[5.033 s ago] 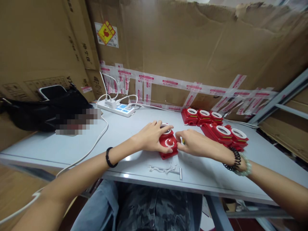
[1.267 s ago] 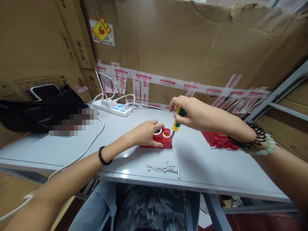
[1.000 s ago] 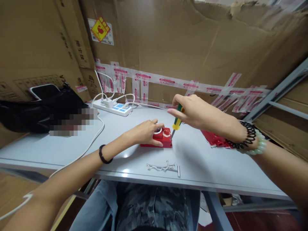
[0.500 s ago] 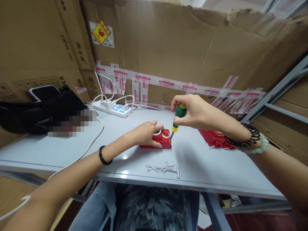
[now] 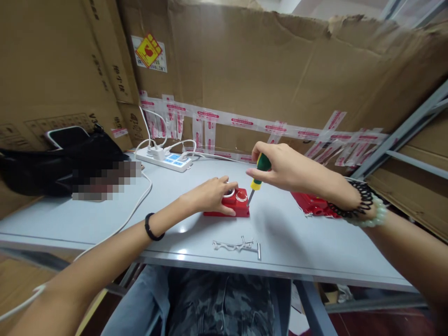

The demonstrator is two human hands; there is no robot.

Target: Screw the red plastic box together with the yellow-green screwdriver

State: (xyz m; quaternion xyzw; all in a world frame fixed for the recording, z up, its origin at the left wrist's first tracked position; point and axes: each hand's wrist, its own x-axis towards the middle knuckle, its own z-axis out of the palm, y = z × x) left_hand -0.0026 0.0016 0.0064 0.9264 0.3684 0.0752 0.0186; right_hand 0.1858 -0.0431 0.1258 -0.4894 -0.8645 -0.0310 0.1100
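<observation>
My left hand [image 5: 213, 196] is closed over a red box [image 5: 241, 210] with round fittings on top, pressing it against the table. In my right hand [image 5: 271, 163] is a screwdriver [image 5: 256, 184] with a green and yellow handle, gripped from above. Its shaft slants down and the tip meets the box's right end. What lies under the tip is too small to make out. Nearer the table's front edge are a small T-shaped metal bar [image 5: 259, 251], a screw and a twisted strip of clear white material [image 5: 227, 245].
More red parts [image 5: 311, 204] lie beyond my right forearm. A white power strip [image 5: 164, 157] with plugged-in cables stands at the back left, beside a black bag [image 5: 63, 163] with a phone on it. Tall cardboard [image 5: 245, 60] walls off the back of the grey table [image 5: 297, 247].
My right hand has shifted its hold on the screwdriver handle, its wrist slightly lower. The screwdriver leans a little more. My left hand and the red box stay in place.
</observation>
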